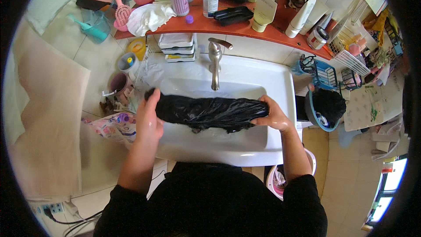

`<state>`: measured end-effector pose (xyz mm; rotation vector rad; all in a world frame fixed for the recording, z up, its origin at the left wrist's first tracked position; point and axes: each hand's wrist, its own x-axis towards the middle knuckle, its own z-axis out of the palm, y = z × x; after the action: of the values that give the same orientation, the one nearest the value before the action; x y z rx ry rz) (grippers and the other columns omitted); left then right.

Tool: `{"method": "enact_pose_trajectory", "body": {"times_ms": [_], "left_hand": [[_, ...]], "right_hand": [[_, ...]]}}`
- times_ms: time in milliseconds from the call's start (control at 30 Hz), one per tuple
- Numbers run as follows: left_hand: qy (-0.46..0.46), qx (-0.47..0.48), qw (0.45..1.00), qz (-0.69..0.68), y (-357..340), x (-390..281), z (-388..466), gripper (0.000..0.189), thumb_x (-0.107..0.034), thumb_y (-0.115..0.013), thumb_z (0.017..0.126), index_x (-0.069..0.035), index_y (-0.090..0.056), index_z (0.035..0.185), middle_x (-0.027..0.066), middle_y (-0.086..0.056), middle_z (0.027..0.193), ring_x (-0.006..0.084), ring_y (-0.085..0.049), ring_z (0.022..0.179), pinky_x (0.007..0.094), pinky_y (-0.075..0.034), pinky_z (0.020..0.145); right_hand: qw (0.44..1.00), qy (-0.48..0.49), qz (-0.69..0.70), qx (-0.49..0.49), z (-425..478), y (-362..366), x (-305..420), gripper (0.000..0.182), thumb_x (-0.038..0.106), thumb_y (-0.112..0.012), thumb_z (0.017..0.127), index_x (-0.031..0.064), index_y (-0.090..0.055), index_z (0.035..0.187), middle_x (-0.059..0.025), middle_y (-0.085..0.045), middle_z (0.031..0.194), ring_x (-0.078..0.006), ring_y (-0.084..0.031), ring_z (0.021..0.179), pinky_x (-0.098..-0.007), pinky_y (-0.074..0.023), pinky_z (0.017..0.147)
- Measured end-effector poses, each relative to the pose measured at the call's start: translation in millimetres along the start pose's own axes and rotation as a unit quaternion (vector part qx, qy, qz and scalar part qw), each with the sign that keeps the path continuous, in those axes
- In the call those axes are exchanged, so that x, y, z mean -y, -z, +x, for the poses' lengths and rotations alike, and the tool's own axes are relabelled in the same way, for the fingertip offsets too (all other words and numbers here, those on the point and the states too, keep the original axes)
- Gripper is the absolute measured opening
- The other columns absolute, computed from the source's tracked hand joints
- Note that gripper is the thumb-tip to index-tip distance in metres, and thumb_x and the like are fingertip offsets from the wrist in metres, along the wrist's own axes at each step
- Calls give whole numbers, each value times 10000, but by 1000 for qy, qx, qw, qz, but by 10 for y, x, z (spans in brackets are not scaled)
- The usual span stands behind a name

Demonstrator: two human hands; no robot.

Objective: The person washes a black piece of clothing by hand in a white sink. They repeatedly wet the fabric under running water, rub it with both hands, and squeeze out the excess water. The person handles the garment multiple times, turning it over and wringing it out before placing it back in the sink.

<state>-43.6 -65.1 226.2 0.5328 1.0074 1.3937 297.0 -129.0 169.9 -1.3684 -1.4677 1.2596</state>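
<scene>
A wet black cloth (210, 112), perhaps a garment, stretches sideways above the basin of a white washbasin (276, 138). My left hand (150, 115) grips its left end, and my right hand (271, 115) holds the right end with the fingers wrapped around it. Wet shine shows on both hands. The cloth is bunched lengthwise, with loose folds hanging along its lower edge. Behind it stands a metal single-lever faucet (215, 62), its spout over the basin. The cloth hides the middle of the basin.
Bottles and tubes line a red shelf (230, 33) behind the faucet. A pink hairbrush (122, 11) and white cloth (149, 18) lie at its left. At right hangs a blue basket (317, 118) holding black material. A detergent bag (115, 126) stands left of the washbasin.
</scene>
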Motion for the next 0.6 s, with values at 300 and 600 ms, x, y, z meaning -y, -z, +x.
{"method": "enact_pose_trajectory", "body": {"times_ms": [300,600], "left_hand": [[200,-111,965,-131,712,1157,551,209,-210,-589,864,-26,-540,949,90,-621,899,235,-632,819,385,-548,703],[165,-10,878,449,545,1634,1064,419,-199,-699,749,39,-525,1047,115,-612,767,247,-630,683,352,-504,519]], "right_hand": [[859,103,-382,-324,236,-273,-80,356,-5,-743,497,32,-487,741,-142,-507,707,-352,-520,687,-379,-447,631],[864,-232,-378,-238,391,-438,-1059,482,78,-757,600,48,-516,1015,-175,-539,983,-366,-521,945,-406,-452,808]]}}
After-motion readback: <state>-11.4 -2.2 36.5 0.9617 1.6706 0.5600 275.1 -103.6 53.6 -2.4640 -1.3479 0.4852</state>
